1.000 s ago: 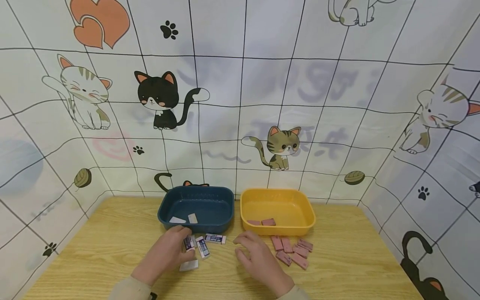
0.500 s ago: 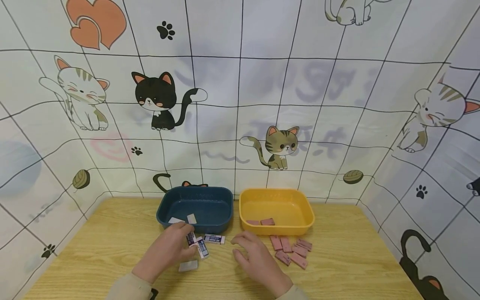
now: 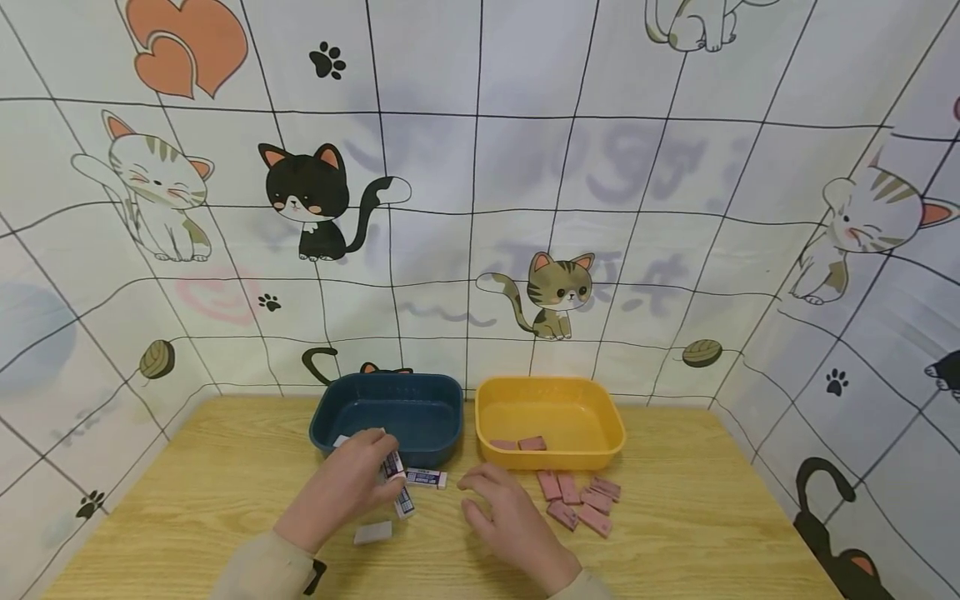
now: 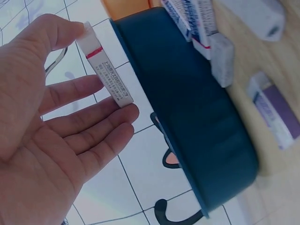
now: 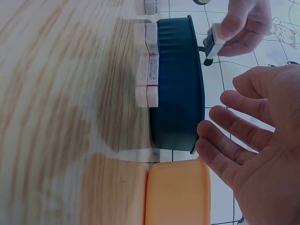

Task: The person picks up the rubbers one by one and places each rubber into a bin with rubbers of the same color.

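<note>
In the left wrist view, my left hand (image 4: 51,108) pinches a white eraser (image 4: 108,72) in a printed paper sleeve between thumb and fingers. The head view has this hand (image 3: 339,490) raised at the front rim of the dark blue bin (image 3: 437,450), partly hiding it. Below and beside it on the table lie a sleeved eraser (image 3: 427,477), another sleeved eraser (image 3: 404,503) and a plain whitish eraser (image 3: 372,532). My right hand (image 3: 516,521), fingers loosely bent, holds nothing; it hovers left of the pink blocks (image 3: 596,502), in front of the gap between the bins.
A yellow bin (image 3: 555,458) stands right of the blue one and holds pink blocks (image 3: 532,443). Both bins are close to the cat-patterned wall sheet (image 3: 427,250) behind the wooden table (image 3: 675,517). White pieces lie inside the blue bin, mostly hidden by my left hand.
My left hand has lifted a sleeved eraser from the table and moved up and slightly right towards the blue bin. My right hand has stayed nearly still.
</note>
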Action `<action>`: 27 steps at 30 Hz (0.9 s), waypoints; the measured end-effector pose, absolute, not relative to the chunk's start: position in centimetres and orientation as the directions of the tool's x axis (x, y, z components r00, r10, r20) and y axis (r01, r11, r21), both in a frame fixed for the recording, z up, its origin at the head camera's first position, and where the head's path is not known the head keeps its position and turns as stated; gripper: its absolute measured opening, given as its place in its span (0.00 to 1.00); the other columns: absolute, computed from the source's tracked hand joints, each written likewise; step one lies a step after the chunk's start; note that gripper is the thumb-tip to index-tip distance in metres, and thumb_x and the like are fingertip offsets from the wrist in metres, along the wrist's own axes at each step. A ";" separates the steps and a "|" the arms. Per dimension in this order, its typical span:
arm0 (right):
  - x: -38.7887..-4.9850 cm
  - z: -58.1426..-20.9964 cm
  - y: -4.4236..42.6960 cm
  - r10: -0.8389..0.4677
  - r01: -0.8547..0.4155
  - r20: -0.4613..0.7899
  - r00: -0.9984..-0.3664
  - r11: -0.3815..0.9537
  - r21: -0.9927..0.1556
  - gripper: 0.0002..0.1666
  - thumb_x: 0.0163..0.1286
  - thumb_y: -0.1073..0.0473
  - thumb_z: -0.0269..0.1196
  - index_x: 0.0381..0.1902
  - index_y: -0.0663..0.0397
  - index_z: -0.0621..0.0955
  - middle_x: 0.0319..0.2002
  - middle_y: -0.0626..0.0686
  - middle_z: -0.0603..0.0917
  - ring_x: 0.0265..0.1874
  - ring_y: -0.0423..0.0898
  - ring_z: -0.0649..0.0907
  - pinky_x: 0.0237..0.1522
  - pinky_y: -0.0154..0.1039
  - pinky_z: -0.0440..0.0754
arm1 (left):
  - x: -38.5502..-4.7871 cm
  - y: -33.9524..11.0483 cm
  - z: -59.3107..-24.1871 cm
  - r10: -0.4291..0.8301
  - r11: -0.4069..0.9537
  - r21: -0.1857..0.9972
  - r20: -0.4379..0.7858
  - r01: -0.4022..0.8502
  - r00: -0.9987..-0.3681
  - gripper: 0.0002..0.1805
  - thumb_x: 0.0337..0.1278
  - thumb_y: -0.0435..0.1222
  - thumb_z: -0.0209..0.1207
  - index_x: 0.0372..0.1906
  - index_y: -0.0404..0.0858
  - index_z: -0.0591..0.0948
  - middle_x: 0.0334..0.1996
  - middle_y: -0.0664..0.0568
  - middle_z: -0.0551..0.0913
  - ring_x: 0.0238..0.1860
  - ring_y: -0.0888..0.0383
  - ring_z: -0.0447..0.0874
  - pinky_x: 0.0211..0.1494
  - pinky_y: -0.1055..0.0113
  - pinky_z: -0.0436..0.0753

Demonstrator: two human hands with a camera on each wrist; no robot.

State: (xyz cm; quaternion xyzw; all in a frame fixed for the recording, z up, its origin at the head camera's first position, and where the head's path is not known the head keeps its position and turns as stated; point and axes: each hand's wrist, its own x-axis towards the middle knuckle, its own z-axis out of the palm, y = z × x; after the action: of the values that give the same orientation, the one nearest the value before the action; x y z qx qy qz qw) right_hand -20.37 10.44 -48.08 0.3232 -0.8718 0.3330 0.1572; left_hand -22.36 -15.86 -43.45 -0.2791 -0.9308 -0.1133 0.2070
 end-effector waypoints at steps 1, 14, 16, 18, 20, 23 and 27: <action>-20.4 -48.0 10.4 -0.460 -0.668 0.488 -0.742 0.570 -0.479 0.08 0.70 0.65 0.66 0.46 0.56 0.86 0.48 0.48 0.83 0.49 0.44 0.82 0.53 0.45 0.83 | -22.5 -15.7 -43.3 0.476 0.815 0.094 0.455 0.572 -0.753 0.14 0.46 0.39 0.72 0.37 0.37 0.83 0.33 0.53 0.81 0.32 0.61 0.74 0.34 0.67 0.78; -20.3 -47.2 10.1 -0.468 -0.662 0.471 -0.748 0.580 -0.476 0.09 0.72 0.64 0.65 0.49 0.52 0.85 0.49 0.45 0.82 0.49 0.42 0.82 0.54 0.43 0.83 | -24.2 -14.9 -41.7 0.480 0.822 0.102 0.403 0.560 -0.779 0.14 0.52 0.39 0.73 0.36 0.37 0.81 0.27 0.57 0.71 0.27 0.62 0.65 0.29 0.71 0.69; -20.3 -47.1 10.1 -0.468 -0.663 0.471 -0.747 0.577 -0.477 0.09 0.72 0.64 0.65 0.49 0.52 0.85 0.50 0.45 0.82 0.49 0.42 0.82 0.54 0.43 0.83 | -24.4 -14.7 -41.6 0.482 0.820 0.107 0.403 0.563 -0.778 0.13 0.52 0.39 0.72 0.35 0.38 0.80 0.26 0.57 0.70 0.26 0.62 0.64 0.29 0.71 0.68; -20.4 -46.9 10.0 -0.468 -0.663 0.472 -0.747 0.572 -0.482 0.09 0.72 0.64 0.64 0.49 0.52 0.85 0.50 0.45 0.82 0.49 0.42 0.82 0.54 0.43 0.83 | -24.6 -14.6 -41.5 0.483 0.817 0.110 0.407 0.567 -0.775 0.13 0.52 0.39 0.72 0.34 0.38 0.80 0.25 0.57 0.69 0.26 0.62 0.64 0.28 0.72 0.67; -20.4 -46.8 9.9 -0.468 -0.663 0.471 -0.748 0.567 -0.489 0.09 0.72 0.65 0.65 0.49 0.52 0.85 0.50 0.46 0.82 0.49 0.42 0.82 0.54 0.43 0.83 | -24.8 -14.5 -41.4 0.481 0.819 0.113 0.401 0.563 -0.780 0.12 0.52 0.38 0.72 0.34 0.37 0.80 0.25 0.57 0.69 0.25 0.62 0.64 0.28 0.71 0.67; -20.5 -46.7 9.8 -0.468 -0.666 0.475 -0.745 0.561 -0.492 0.10 0.72 0.65 0.65 0.49 0.53 0.86 0.49 0.46 0.83 0.49 0.42 0.82 0.54 0.42 0.83 | -25.1 -14.4 -41.3 0.461 0.835 0.129 0.369 0.535 -0.807 0.13 0.52 0.39 0.71 0.35 0.37 0.80 0.25 0.56 0.71 0.25 0.61 0.65 0.28 0.69 0.69; -20.6 -46.6 9.7 -0.470 -0.672 0.482 -0.740 0.559 -0.486 0.10 0.72 0.64 0.65 0.49 0.53 0.86 0.49 0.46 0.82 0.47 0.40 0.81 0.52 0.41 0.84 | -25.6 -14.5 -41.5 0.410 0.866 0.173 0.293 0.470 -0.864 0.14 0.54 0.40 0.71 0.38 0.36 0.82 0.29 0.54 0.76 0.27 0.60 0.68 0.30 0.66 0.73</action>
State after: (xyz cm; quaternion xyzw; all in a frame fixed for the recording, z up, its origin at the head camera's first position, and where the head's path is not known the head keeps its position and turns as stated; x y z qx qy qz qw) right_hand -20.59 9.66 -46.58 0.3280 -0.8700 0.3361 0.1502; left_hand -25.61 -14.49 -41.46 -0.2298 -0.9578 -0.1201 0.1240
